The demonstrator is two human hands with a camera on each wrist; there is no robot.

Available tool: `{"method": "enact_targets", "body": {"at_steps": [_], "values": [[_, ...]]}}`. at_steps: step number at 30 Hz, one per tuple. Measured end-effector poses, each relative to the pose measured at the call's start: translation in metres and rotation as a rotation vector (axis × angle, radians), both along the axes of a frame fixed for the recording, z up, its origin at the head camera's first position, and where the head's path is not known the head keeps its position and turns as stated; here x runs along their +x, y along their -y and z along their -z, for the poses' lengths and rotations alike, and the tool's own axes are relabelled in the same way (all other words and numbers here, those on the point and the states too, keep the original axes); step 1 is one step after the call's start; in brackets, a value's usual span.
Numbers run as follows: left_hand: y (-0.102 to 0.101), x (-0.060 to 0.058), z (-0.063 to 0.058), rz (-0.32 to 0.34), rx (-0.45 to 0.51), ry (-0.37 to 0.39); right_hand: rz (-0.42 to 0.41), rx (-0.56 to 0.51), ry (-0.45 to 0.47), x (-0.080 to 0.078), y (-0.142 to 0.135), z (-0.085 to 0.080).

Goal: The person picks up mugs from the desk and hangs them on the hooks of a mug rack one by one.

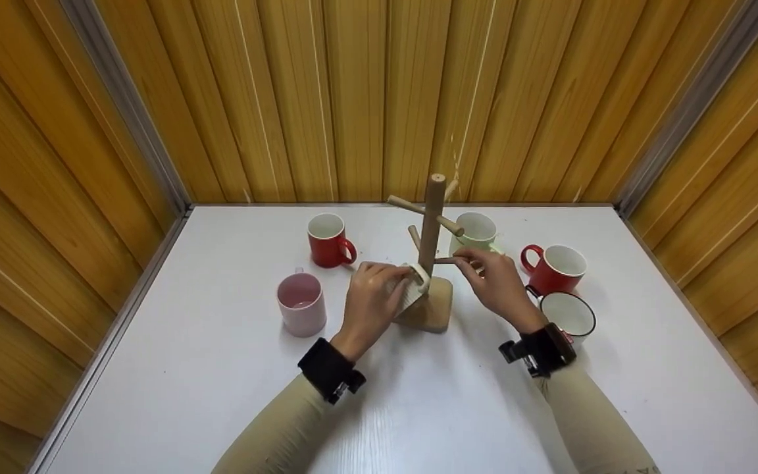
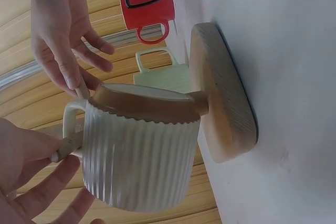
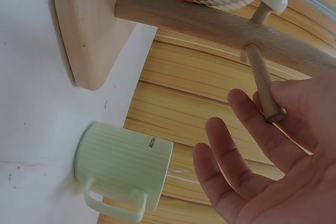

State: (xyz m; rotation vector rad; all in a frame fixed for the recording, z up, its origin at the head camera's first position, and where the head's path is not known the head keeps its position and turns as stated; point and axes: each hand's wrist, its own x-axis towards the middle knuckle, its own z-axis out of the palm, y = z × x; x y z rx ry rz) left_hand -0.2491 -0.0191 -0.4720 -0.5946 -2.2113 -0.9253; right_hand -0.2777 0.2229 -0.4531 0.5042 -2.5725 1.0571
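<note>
A wooden mug tree stands upright on its base. On its lower left peg hangs a white ribbed mug with a brown rim, its handle looped over the peg and its body tilted beside the post. My left hand pinches the tip of that peg between thumb and fingers, close to the mug's handle. On the other side, my right hand holds the end of the lower right peg between thumb and index finger, the other fingers spread loosely. In the head view, my left hand partly hides the ribbed mug.
Behind my right hand stands a light green mug. A red mug and a white mug with a dark rim are at the right. Another red mug and a pink mug stand left. Wood-patterned walls enclose the white table.
</note>
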Motion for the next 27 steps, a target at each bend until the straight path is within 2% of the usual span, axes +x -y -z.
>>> {"method": "enact_targets", "body": {"at_steps": [6,12,20,27], "values": [[0.004,-0.004,0.003,-0.008,0.056,-0.024,0.008,0.033,-0.021,0.008,0.0,0.0],[0.01,-0.006,0.004,-0.049,0.109,-0.051,0.001,0.073,-0.079,0.019,-0.001,-0.002],[0.01,-0.01,0.006,-0.075,0.15,-0.076,-0.005,0.086,-0.051,0.035,0.001,-0.007],[0.011,-0.014,0.009,-0.091,0.164,-0.111,-0.053,0.059,-0.064,0.046,0.006,-0.006]]}}
